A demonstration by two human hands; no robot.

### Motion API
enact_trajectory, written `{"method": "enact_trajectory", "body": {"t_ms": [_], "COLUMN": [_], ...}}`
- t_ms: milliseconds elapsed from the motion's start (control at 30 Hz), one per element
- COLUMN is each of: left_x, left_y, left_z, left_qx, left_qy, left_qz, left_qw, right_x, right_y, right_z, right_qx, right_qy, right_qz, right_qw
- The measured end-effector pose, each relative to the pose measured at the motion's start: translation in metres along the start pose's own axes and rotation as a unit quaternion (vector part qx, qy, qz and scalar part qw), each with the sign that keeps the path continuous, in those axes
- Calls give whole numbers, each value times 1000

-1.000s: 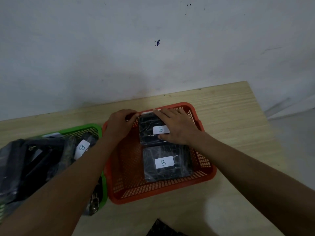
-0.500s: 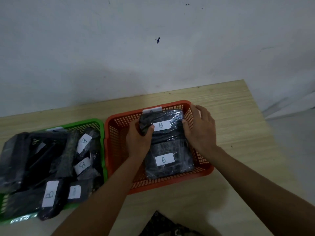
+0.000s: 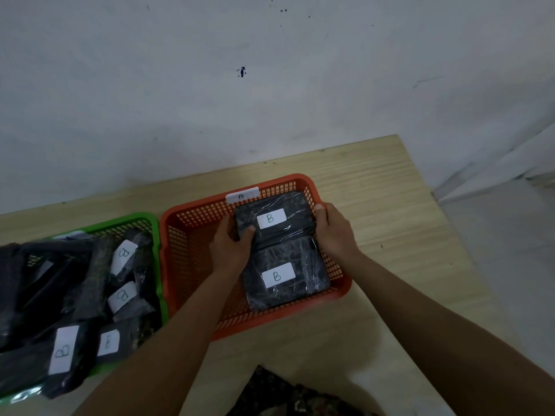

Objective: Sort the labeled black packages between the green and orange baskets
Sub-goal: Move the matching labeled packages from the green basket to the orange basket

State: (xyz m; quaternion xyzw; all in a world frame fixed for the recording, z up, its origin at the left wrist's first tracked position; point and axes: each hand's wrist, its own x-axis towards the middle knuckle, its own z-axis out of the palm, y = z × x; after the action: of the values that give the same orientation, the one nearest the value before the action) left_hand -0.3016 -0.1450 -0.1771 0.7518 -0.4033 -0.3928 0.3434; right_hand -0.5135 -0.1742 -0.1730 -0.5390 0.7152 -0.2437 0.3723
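Orange basket (image 3: 192, 265) on wooden table (image 3: 390, 205), just right of green basket (image 3: 126, 220), rims nearly touching; white tag marked B (image 3: 242, 195) clipped on far rim of orange basket. Two black wrapped packages inside, both along its right side: far package (image 3: 271, 219) with white B label, tilted, near edge overlapping the near package (image 3: 285, 276), also labelled B, lying flat against the near wall; left half of basket floor bare.

Left hand (image 3: 232, 249) inside basket, thumb on top of far package's left edge, fingers tucked under it; right hand (image 3: 333, 232) curled round its right edge, fingers partly over basket's right rim; both closed on far package, held between them.

Green basket crammed with a jumble of black packages (image 3: 90, 283), overlapping at odd angles; visible labels read B on three (image 3: 123, 253), E on one (image 3: 108, 342); rest of labels hidden or unreadable. Dark patterned fabric (image 3: 279, 394) at bottom edge of view, identity unclear.
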Motion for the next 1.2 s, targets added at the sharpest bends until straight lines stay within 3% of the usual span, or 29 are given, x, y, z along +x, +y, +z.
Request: {"method": "enact_trajectory", "body": {"t_ms": [100,233,500,600,733,900,967,1100,1200], "left_x": [-22,-49,-50,-55,-60,-59,-57,-52,-45], "left_y": [-4,-17,-10,-10,-5,3,5,2,-12], "left_z": [-1,-2,7,-6,-65,-179,-219,-287,-332], "left_qx": [28,53,98,96,113,217,208,82,91], "left_qy": [30,-9,-21,-30,-1,107,138,176,216], "left_qz": [-29,-96,-120,-74,59,245,257,181,174], "left_qw": [999,994,988,992,992,939,934,964,957], "right_x": [1,-4,-14,-27,-54,-95,-114,-150,-166], "right_y": [-2,0,-2,-12,-47,-122,-154,-208,-241], "right_z": [-4,-8,-9,-11,10,75,106,162,199], "right_qx": [11,20,-11,-91,-173,-145,-125,-90,-86], "right_qy": [-16,-19,-34,3,103,63,50,8,-34], "right_qz": [2,3,22,-19,-180,-302,-334,-372,-384], "right_qw": [1000,1000,999,996,963,940,933,924,919]}}
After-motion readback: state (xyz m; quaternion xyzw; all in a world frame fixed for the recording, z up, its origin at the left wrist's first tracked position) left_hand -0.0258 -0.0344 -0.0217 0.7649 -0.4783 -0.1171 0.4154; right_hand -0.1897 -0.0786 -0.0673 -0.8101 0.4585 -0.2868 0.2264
